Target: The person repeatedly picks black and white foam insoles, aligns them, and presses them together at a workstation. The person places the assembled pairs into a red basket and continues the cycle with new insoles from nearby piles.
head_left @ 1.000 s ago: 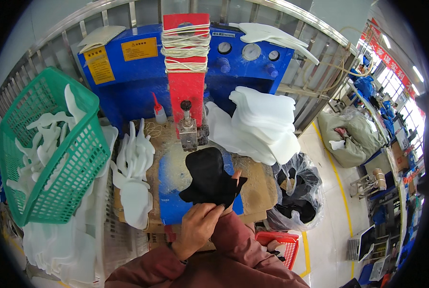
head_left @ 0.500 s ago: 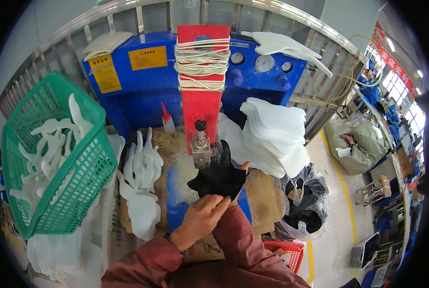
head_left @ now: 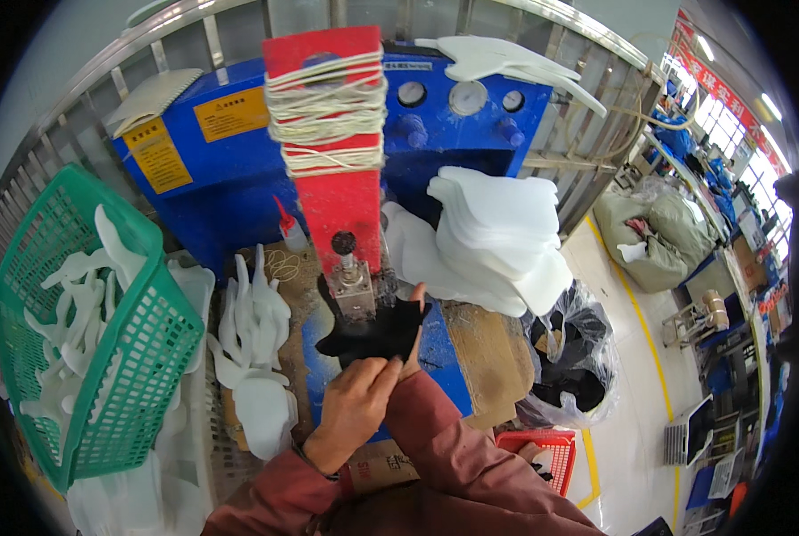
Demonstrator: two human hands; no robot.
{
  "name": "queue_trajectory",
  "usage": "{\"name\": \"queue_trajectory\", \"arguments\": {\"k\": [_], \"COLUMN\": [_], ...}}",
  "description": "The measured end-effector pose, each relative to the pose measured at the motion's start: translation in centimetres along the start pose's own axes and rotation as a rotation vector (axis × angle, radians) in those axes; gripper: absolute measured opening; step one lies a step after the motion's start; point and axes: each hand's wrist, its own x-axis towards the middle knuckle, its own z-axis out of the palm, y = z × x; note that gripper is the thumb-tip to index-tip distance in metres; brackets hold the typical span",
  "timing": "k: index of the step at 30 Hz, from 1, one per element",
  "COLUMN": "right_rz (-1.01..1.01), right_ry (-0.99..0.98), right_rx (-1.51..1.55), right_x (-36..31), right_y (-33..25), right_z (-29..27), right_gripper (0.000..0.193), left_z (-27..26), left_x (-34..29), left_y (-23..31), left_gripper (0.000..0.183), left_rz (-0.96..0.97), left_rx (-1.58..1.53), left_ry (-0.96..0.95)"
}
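Observation:
A black, soft-looking piece with a curved outline (head_left: 368, 335) lies beneath and around the small metal head (head_left: 355, 297) at the lower end of a red machine arm (head_left: 335, 210). My left hand (head_left: 356, 402) is closed on the near edge of the piece, fingertips pinched together. At its right side is my right hand (head_left: 414, 344), mostly hidden by the piece and my left fingers; its thumb shows upright along the right edge, gripping there. Under the piece is a blue surface (head_left: 444, 357) with pale dust.
Left stands a green basket (head_left: 140, 357) of white curved pieces. White pieces (head_left: 256, 308) lie beside the machine; a white stack (head_left: 497, 232) rises behind right. A red-tipped bottle (head_left: 290, 228) stands behind. Right are a plastic bag of black pieces (head_left: 564, 393) and a red basket (head_left: 556, 447).
The view has shifted, so the machine appears further left. The black piece has slid slightly left under the metal head, and both hands have moved with it, keeping their grip.

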Motion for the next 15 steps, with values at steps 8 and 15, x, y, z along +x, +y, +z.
{"name": "queue_trajectory", "arguments": {"k": [8,15], "right_rz": [0.043,0.211], "right_ry": [0.104,0.155], "right_rx": [-0.016,-0.038], "right_x": [-0.6,-3.7], "right_y": [2.3,2.2], "right_z": [-1.1,-1.2], "right_gripper": [0.077,0.083], "left_z": [-1.5,-2.2], "left_x": [-1.7,-3.2], "left_y": [1.3,2.8], "left_gripper": [0.024,0.024], "left_rz": [-0.110,-0.097], "left_rx": [-0.003,-0.020], "left_ry": [0.085,0.052]}}
